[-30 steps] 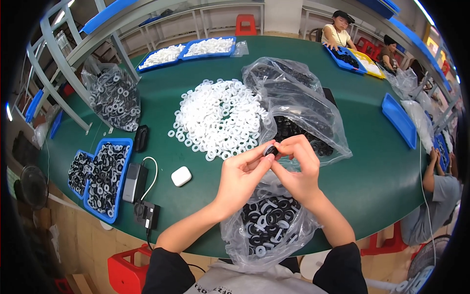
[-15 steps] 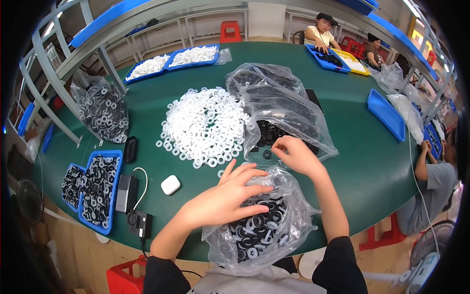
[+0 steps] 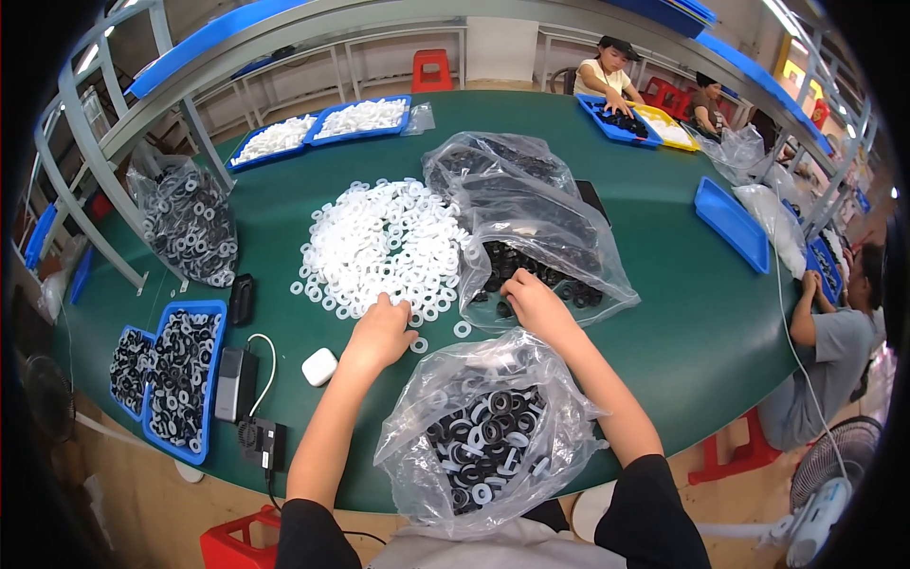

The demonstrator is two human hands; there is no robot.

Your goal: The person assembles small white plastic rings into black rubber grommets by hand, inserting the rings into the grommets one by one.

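My left hand (image 3: 381, 334) is at the near edge of a heap of white ring washers (image 3: 384, 248), its fingers curled down onto the table; whatever lies under the fingertips is hidden. At the mouth of a large clear plastic bag (image 3: 559, 223), my right hand (image 3: 536, 302) is closed in a pinch over loose black rings (image 3: 507, 266); I cannot make out what the fingertips hold. Between my forearms, near the table's front edge, an open clear bag (image 3: 398, 450) contains mixed black and white rings (image 3: 488, 446). Two loose white washers lie between my hands.
Left: blue trays (image 3: 220, 332) of mixed rings, a filled bag (image 3: 190, 223), a white case (image 3: 319, 367) and black devices with a cable (image 3: 265, 441). Far back: blue trays of white parts (image 3: 360, 118). Right: a blue tray (image 3: 732, 226). Other people sit around the table.
My left hand has left the open bag and moved forward to the white heap. My right hand has shifted slightly, staying by the black rings. The whole view has shifted a little.
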